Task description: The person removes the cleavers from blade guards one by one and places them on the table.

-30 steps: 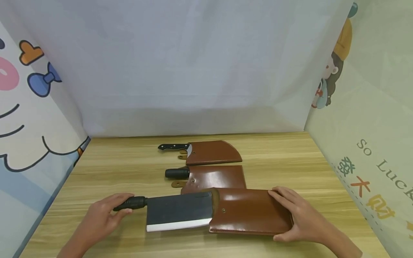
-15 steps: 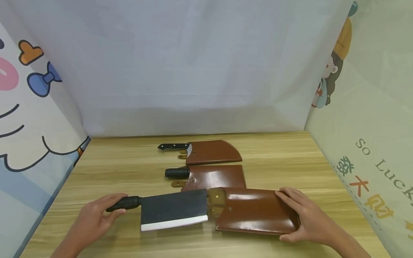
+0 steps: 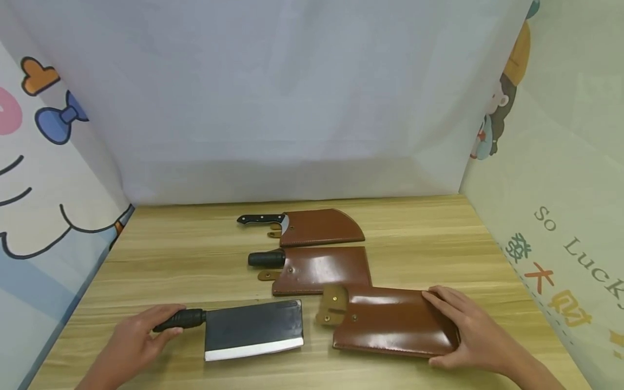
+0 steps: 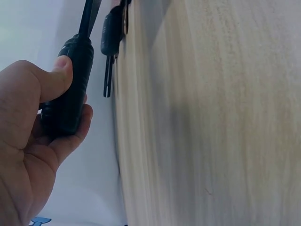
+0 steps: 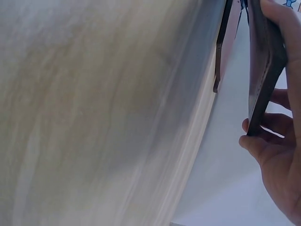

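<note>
My left hand grips the black handle of a cleaver, whose dark blade with a bright edge points right, fully outside its sheath. My right hand holds the closed right end of a brown leather sheath, thumb on the near edge and fingers on the far edge. The sheath's mouth, with tan snap straps, faces the blade across a small gap. In the right wrist view the sheath's dark edge lies between thumb and fingers, raised off the table.
Behind lie two sheathed cleavers on the wooden table: one with a thick black handle and squarish sheath, the farther one with a riveted handle and curved sheath. A white cloth backdrop and printed side panels enclose the table.
The blade tip has come out of the sheath mouth. My left hand has drawn the cleaver left and slightly nearer; my right hand has shifted the sheath right, and the straps now show.
</note>
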Demonstrator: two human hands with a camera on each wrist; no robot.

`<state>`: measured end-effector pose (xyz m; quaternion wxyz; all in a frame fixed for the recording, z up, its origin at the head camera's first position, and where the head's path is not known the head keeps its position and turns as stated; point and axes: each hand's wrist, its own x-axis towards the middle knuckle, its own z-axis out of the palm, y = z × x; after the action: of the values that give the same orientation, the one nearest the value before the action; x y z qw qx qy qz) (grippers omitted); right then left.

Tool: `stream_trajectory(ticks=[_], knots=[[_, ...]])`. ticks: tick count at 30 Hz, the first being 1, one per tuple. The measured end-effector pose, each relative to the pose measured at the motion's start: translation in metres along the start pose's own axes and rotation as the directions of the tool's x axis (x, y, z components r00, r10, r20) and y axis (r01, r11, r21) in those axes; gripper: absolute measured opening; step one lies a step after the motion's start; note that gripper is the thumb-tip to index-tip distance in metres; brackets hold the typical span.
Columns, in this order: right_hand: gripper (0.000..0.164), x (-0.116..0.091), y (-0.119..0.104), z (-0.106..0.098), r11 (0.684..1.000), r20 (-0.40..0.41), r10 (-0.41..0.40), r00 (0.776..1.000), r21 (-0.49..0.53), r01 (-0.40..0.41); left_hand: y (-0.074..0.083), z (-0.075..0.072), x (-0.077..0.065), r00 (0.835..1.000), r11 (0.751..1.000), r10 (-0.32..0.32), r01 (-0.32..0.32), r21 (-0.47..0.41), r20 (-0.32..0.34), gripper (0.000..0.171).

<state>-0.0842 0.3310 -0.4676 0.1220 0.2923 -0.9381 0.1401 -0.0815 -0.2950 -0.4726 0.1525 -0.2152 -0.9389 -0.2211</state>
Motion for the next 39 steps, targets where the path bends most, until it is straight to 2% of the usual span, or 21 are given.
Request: stream_trajectory(ticks=[6, 14, 24, 29, 32, 39], knots=[[0.116, -0.002, -0.002, 0.005, 0.999, 0.034, -0.025, 0.999, 0.034, 0.024, -0.002, 0.008, -0.001, 0.999, 0.999, 0.045, -0.045, -0.002, -0.008, 0.042], [0.115, -0.004, -0.002, 0.009, 0.999, 0.054, -0.046, 0.997, 0.025, 0.045, -0.004, 0.016, 0.0, 0.998, 0.998, 0.06, -0.06, 0.012, 0.033, 0.041], [0.112, -0.004, 0.001, 0.013, 0.998, 0.098, -0.049, 0.994, 0.045, 0.045, -0.007, 0.02, 0.003, 0.994, 0.999, -0.002, -0.002, 0.034, 0.108, 0.039], [0.113, -0.003, 0.001, 0.014, 0.999, 0.122, -0.046, 0.991, 0.031, 0.042, -0.007, 0.017, 0.008, 0.972, 0.997, -0.079, 0.08, 0.006, 0.22, 0.038], [0.113, -0.003, 0.001, 0.016, 0.999, 0.138, -0.044, 0.989, 0.012, 0.042, -0.008, 0.017, 0.01, 0.961, 0.994, -0.104, 0.106, 0.004, 0.258, 0.039], [0.117, -0.003, 0.002, 0.021, 1.0, 0.183, -0.016, 0.983, -0.012, 0.018, -0.012, 0.019, 0.009, 0.96, 0.995, -0.095, 0.095, 0.012, 0.265, 0.04]])
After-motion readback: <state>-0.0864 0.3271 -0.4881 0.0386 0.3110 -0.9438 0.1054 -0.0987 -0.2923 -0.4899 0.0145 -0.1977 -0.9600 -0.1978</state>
